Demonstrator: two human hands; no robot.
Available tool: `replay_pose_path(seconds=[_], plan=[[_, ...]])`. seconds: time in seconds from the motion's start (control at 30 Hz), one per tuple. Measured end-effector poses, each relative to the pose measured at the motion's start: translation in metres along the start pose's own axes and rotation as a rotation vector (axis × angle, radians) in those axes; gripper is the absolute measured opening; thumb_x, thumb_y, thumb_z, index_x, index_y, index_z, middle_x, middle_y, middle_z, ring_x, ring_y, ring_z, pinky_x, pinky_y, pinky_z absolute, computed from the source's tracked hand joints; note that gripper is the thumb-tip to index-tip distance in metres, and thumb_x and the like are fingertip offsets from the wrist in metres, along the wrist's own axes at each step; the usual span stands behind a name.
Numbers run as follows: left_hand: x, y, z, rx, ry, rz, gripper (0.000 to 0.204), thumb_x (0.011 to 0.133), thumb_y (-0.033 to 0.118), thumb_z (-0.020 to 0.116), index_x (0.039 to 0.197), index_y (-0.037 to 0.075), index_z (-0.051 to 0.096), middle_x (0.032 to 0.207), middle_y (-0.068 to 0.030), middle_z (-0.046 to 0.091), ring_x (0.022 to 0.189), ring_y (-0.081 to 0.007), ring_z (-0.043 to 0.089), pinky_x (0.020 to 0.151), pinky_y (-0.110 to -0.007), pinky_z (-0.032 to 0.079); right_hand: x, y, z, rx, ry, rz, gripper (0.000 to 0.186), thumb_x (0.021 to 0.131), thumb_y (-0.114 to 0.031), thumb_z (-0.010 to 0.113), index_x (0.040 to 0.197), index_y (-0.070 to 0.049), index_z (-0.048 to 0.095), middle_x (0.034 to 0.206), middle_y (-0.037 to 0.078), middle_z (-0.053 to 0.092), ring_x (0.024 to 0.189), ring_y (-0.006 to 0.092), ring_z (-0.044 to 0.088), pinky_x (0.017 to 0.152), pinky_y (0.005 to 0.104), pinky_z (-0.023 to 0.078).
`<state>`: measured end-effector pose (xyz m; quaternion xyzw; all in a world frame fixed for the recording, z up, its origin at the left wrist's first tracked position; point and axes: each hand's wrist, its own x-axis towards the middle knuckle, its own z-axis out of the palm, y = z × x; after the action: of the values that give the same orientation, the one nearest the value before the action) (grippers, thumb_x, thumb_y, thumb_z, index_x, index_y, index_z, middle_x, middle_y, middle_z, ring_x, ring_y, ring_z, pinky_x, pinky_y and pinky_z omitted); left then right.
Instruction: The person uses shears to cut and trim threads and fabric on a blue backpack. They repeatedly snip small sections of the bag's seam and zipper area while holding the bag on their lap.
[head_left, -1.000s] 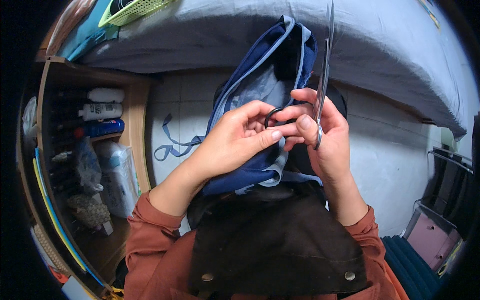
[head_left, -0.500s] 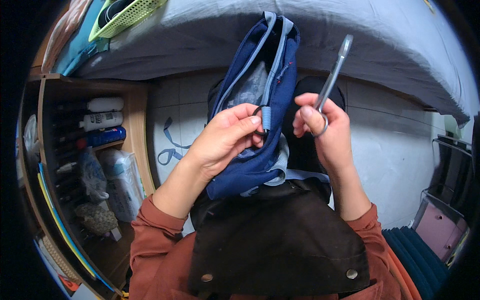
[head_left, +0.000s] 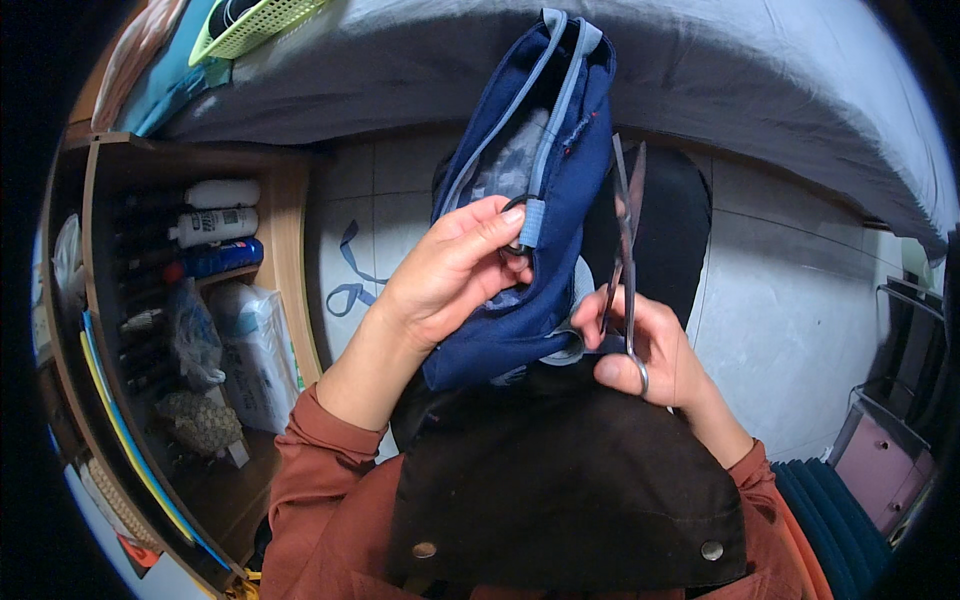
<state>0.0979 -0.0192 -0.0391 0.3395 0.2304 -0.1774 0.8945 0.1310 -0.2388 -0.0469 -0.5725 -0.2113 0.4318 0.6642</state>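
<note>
Pouch [head_left: 525,230], navy with pale blue zip tape, stands upright in the middle of the head view, held above the lap over a dark apron [head_left: 560,480], its mouth gaping toward the bed edge [head_left: 760,110] at the top. Since a second ago the scissors [head_left: 625,255] have come away from the pouch: then both hands were bunched together at its front, now the right hand [head_left: 645,350] has dropped to the pouch's lower right corner, thumb through a scissor ring, blades slightly parted and pointing up beside the fabric, not touching it. That reads as a cut finished or paused. The left hand [head_left: 455,275] is closed on the pouch's front, fingertips pinching the pale zip pull and a small dark ring. Its fabric looks soft and creased, sagging at the bottom. A shelf [head_left: 200,290] with bottles [head_left: 215,225] stands at the left, well apart
</note>
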Motion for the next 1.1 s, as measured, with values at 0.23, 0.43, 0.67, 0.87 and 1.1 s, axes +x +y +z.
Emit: replay_pose_path(seconds=[0.23,0.43,0.67,0.87,1.1], plan=[[0.001,-0.007,0.001,-0.125,0.007,0.047,0.012,0.088,0.017,0.053,0.094,0.006,0.055,0.085,-0.0043,0.059,0.079,-0.0139,0.057,0.075,-0.029,0.047,-0.031,0.008,0.007,0.151,-0.251,0.165,0.037,0.071,-0.031,0.069,0.09,-0.003,0.055,0.075,-0.001,0.048,0.067,0.0073,0.043,0.06,0.0214,0.035],[-0.002,-0.013,0.005,-0.167,-0.011,0.061,0.014,0.088,0.018,0.053,0.096,0.006,0.055,0.087,-0.0053,0.06,0.081,-0.0143,0.058,0.075,-0.028,0.048,-0.041,0.022,0.018,0.27,-0.194,0.168,0.045,0.071,-0.039,0.067,0.091,-0.001,0.054,0.075,0.0,0.047,0.066,0.0079,0.043,0.059,0.0219,0.035],[-0.003,-0.018,0.004,-0.21,0.0,0.061,0.014,0.088,0.019,0.054,0.094,0.007,0.057,0.087,-0.0061,0.06,0.082,-0.0143,0.058,0.074,-0.027,0.048,-0.043,0.025,0.019,0.284,-0.174,0.158,0.048,0.07,-0.04,0.068,0.093,0.0,0.054,0.075,-0.001,0.047,0.066,0.0074,0.043,0.059,0.0216,0.035],[-0.005,-0.019,0.009,-0.153,0.051,0.094,0.016,0.087,0.02,0.055,0.095,0.006,0.057,0.087,-0.0061,0.061,0.082,-0.0134,0.058,0.074,-0.026,0.048,-0.046,0.019,0.019,0.282,-0.13,0.278,0.051,0.066,-0.045,0.067,0.084,-0.001,0.049,0.078,0.006,0.05,0.066,0.0103,0.044,0.059,0.0219,0.035],[-0.009,-0.022,0.018,-0.057,0.137,0.133,0.016,0.086,0.017,0.057,0.096,0.005,0.057,0.089,-0.0061,0.061,0.083,-0.0132,0.058,0.076,-0.027,0.048,-0.048,0.026,0.021,0.372,-0.087,0.238,0.048,0.068,-0.039,0.069,0.094,-0.002,0.054,0.077,-0.002,0.047,0.068,0.0059,0.043,0.062,0.02,0.035]])
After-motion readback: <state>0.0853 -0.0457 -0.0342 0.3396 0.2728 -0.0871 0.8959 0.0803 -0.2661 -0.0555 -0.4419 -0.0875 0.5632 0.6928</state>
